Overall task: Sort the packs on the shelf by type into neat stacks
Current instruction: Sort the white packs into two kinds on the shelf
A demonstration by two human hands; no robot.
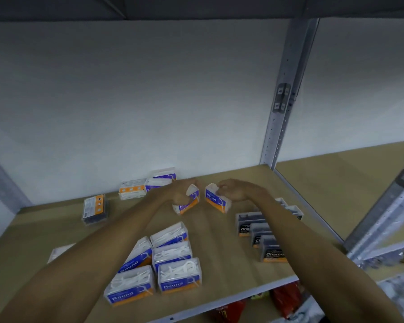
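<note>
Clear packs of white floss picks with blue and orange "Round" labels lie on a wooden shelf (231, 264). My left hand (181, 191) grips one such pack (189, 202) near the back of the shelf. My right hand (233, 190) grips another Round pack (216, 199) just beside it, and the two packs are slightly apart. A group of several Round packs (163, 264) lies at the front centre. Black "Charcoal" packs (261, 236) lie in a row at the right, partly under my right forearm.
More white packs (149, 184) lean by the back wall. A dark pack with an orange back label (95, 208) lies at the left. One white pack (58, 251) sits at the far left front. A metal upright (282, 101) bounds the shelf at the right. Red bags (285, 299) fill the shelf below.
</note>
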